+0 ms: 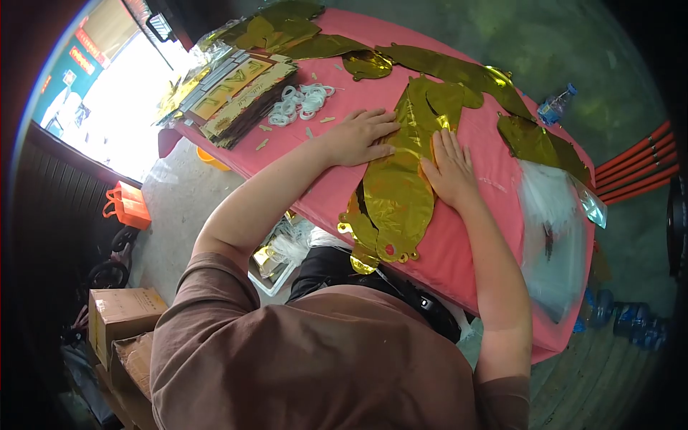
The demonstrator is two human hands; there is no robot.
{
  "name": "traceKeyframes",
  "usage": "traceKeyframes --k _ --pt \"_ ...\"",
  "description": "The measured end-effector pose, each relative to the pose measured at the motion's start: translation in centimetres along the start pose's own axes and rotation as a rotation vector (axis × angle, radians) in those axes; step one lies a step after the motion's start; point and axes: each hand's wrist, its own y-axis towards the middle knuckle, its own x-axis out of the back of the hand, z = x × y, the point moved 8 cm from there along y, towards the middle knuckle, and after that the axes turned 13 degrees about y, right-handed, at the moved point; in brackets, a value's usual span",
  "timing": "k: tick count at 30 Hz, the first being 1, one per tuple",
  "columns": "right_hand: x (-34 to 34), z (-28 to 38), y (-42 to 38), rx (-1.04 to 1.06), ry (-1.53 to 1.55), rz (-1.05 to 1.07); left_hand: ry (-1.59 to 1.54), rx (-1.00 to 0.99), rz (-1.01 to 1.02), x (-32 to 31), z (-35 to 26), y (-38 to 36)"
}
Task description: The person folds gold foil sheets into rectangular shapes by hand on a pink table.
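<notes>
Flat gold foil balloons point(401, 179) lie in a loose stack on the pink-covered table point(330, 193), their lower end at the near edge. My left hand point(360, 136) rests flat with fingers spread at the stack's left side, fingertips on the foil. On the right side, my right hand point(451, 169) lies palm down against the foil, fingers stretched out. Neither hand grips anything. White coiled ribbons point(301, 102) sit beyond my left forearm, beside a pile of printed cards point(240, 93).
More gold foil balloons point(459, 66) line the table's far edge. Clear plastic bags point(550, 236) lie at the right. A plastic bottle point(557, 104) is by the far right edge. Cardboard boxes point(125, 315) and an orange bag point(129, 206) stand on the left floor.
</notes>
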Motion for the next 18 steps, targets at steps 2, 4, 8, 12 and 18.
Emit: traceKeyframes --k 2,4,8,12,18 --pt "0.1 0.2 -0.1 0.004 -0.001 -0.003 -0.003 -0.001 0.004 -0.1 0.0 0.0" --pt "0.1 0.1 -0.1 -0.011 0.022 0.007 -0.01 -0.007 0.009 -0.2 0.1 0.0" --pt "0.2 0.3 -0.1 -0.008 0.0 0.006 -0.008 -0.012 0.021 -0.1 0.2 0.0" --pt "0.2 0.5 -0.3 -0.004 -0.01 0.0 -0.032 -0.007 0.058 0.3 -0.1 -0.1" --pt "0.3 0.7 -0.3 -0.003 0.011 0.003 -0.006 -0.029 0.114 1.4 -2.2 -2.1"
